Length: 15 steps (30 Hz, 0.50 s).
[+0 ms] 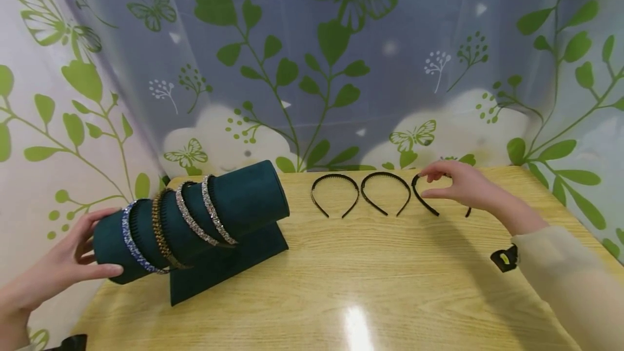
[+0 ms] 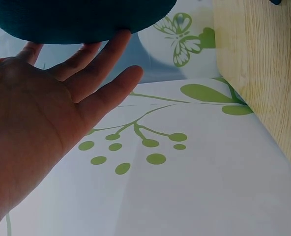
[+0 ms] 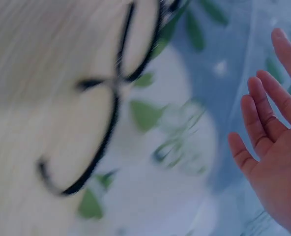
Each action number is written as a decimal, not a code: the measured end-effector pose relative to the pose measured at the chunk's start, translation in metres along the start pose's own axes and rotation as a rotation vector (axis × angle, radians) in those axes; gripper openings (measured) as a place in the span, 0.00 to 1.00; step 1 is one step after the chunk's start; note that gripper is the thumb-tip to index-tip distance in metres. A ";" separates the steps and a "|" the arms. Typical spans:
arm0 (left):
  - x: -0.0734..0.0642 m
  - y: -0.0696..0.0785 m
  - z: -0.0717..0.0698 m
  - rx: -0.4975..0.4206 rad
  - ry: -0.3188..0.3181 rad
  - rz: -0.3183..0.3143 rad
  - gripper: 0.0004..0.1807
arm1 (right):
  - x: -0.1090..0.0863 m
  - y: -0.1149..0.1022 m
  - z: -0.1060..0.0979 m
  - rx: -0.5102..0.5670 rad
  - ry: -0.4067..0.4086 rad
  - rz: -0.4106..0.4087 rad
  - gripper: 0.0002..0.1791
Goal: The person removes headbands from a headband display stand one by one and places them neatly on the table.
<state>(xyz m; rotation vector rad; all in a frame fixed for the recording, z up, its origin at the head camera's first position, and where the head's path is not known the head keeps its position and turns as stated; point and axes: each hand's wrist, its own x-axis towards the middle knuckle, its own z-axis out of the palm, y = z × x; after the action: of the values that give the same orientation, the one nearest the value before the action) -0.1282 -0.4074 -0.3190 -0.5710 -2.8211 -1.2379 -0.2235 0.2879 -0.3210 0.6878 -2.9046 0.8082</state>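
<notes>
A loose cream cloth sleeve (image 1: pixel 565 280) comes nearest the camera, leading to my right hand (image 1: pixel 463 184), its thumb and fingers apart, grasping nothing, over the rightmost of three thin black hoop headbands (image 1: pixel 423 202) on the pale wood-grain table (image 1: pixel 390 270). My left hand (image 1: pixel 58 270) clasps the near end of a dark green, velvety display roll (image 1: pixel 248 194) on a matching flat base (image 1: pixel 224 272).

I'd judge myself just past halfway: four headbands are already round the roll, a sparkling blue one (image 1: pixel 128 234), a golden-brown beaded one (image 1: pixel 157 226) and two glittering silver ones (image 1: pixel 212 210); the three on the table are off it.

The head view gives my left thumb across the roll's front; the left wrist view hides that but shows my palm, with one finger clear of the roll. My right hand partly covers the third hoop from above, while the right wrist view, though blurred, shows my fingers clear of the black bands.
</notes>
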 end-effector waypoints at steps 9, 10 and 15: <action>0.001 -0.001 0.000 0.013 0.003 -0.026 0.53 | 0.048 -0.077 0.014 0.064 -0.015 -0.236 0.35; 0.001 -0.001 0.000 0.014 0.003 -0.029 0.53 | 0.054 -0.087 0.016 0.065 -0.020 -0.260 0.36; 0.001 -0.002 0.000 0.012 0.004 -0.022 0.53 | 0.083 -0.139 0.027 0.078 -0.084 -0.315 0.43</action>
<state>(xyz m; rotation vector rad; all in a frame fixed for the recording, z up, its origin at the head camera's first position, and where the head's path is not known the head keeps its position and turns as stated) -0.1300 -0.4080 -0.3197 -0.5381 -2.8372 -1.2235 -0.2362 0.1346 -0.2640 1.1752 -2.7407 0.8731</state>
